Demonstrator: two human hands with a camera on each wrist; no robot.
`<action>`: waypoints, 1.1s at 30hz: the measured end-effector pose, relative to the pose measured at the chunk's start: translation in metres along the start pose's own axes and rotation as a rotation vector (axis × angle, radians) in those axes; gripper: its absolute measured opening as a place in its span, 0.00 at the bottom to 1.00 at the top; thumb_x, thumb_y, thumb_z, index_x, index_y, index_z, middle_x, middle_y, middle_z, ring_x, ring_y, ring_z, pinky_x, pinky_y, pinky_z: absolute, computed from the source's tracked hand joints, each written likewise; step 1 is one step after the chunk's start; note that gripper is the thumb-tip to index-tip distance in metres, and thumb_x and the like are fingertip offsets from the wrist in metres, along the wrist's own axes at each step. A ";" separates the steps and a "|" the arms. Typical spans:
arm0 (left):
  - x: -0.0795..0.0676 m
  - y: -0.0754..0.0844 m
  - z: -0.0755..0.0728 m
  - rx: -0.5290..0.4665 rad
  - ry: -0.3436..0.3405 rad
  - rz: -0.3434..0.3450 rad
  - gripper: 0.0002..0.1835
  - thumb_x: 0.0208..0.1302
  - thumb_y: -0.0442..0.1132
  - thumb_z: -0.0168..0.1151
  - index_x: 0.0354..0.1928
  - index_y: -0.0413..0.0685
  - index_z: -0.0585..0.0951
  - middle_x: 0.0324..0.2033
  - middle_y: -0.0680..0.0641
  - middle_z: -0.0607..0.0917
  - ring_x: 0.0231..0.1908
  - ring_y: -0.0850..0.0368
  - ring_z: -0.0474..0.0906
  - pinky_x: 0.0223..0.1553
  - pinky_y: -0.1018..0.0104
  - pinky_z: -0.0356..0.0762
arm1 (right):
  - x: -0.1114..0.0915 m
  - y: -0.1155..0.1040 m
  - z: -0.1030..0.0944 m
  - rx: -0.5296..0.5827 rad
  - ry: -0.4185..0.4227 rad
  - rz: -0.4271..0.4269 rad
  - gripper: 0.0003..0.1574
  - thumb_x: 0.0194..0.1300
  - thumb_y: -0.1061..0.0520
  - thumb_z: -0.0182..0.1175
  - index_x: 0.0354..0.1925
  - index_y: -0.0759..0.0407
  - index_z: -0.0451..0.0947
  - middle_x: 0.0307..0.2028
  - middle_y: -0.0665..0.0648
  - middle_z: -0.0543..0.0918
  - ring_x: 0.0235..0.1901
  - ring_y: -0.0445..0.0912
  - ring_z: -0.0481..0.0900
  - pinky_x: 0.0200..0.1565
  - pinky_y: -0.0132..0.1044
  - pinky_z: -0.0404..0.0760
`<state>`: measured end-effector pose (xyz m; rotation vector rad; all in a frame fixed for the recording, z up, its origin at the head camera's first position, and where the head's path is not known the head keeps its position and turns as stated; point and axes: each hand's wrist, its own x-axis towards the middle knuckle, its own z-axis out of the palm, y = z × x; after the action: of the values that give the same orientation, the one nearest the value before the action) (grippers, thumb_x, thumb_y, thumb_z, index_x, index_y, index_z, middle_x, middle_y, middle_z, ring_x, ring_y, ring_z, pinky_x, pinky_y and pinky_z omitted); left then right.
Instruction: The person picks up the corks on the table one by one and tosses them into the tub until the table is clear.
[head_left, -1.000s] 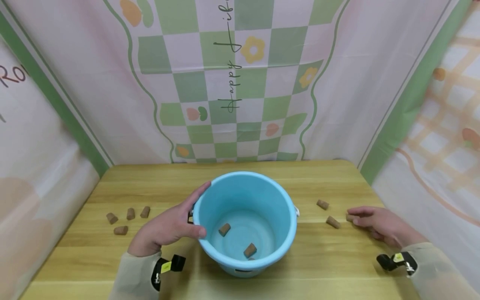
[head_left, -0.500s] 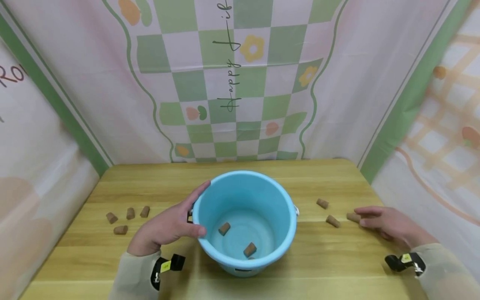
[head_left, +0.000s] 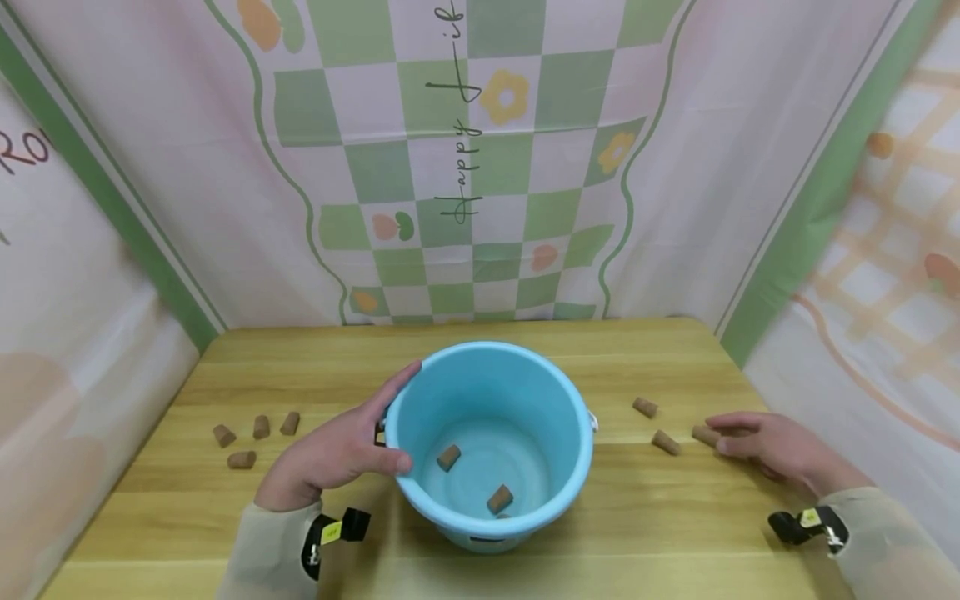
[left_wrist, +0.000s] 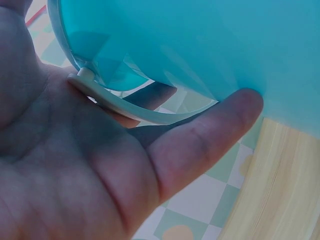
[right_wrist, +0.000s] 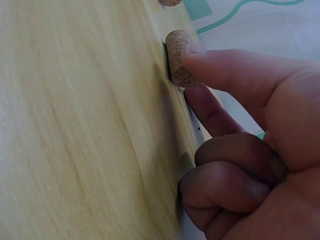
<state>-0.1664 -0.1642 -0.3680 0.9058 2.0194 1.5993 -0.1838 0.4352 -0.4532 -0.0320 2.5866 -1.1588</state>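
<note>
A light blue bucket (head_left: 491, 527) stands mid-table, with my left hand (head_left: 330, 454) gripping its left rim, thumb over the edge. In the left wrist view, its pale carrying handle (left_wrist: 150, 114) hangs by the left palm (left_wrist: 85, 165). Inside the bucket lie a cork (head_left: 448, 457), another cork (head_left: 500, 499) and a sliver of a third, mostly hidden by the front rim. On the right, my right hand (head_left: 780, 450) pinches a cork (right_wrist: 176, 60) between thumb and index finger, close over the table, other fingers curled. Two corks, one farther back (head_left: 645, 407) and one nearer (head_left: 666, 442), lie left of that hand.
Several corks lie in a loose group at the table's left, among them a cork (head_left: 242, 460) nearest the front. The wooden table (head_left: 637, 533) ends at a printed curtain (head_left: 517, 167) behind, with more cloth hanging on both sides. Each wrist wears a black strap.
My right hand has shifted slightly right since a second ago, and more of the cork at its fingertips shows. My left hand and the bucket have stayed in place.
</note>
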 end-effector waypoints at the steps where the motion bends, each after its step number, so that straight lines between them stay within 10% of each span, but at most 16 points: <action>1: 0.000 0.000 0.000 -0.002 0.001 -0.006 0.54 0.54 0.51 0.69 0.72 0.73 0.41 0.66 0.43 0.59 0.58 0.40 0.64 0.50 0.52 0.71 | 0.000 0.000 0.000 -0.008 0.002 -0.004 0.39 0.59 0.45 0.63 0.63 0.60 0.67 0.60 0.69 0.68 0.47 0.51 0.74 0.41 0.42 0.73; 33: 0.000 0.001 0.001 -0.020 0.000 -0.020 0.54 0.53 0.52 0.69 0.72 0.71 0.41 0.66 0.43 0.59 0.58 0.39 0.64 0.50 0.52 0.71 | 0.005 0.005 0.003 -0.247 0.088 -0.059 0.37 0.58 0.37 0.61 0.59 0.54 0.73 0.58 0.69 0.71 0.56 0.70 0.62 0.47 0.67 0.57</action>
<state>-0.1650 -0.1635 -0.3678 0.8750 2.0034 1.6056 -0.1876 0.4353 -0.4600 -0.1151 2.8091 -0.8713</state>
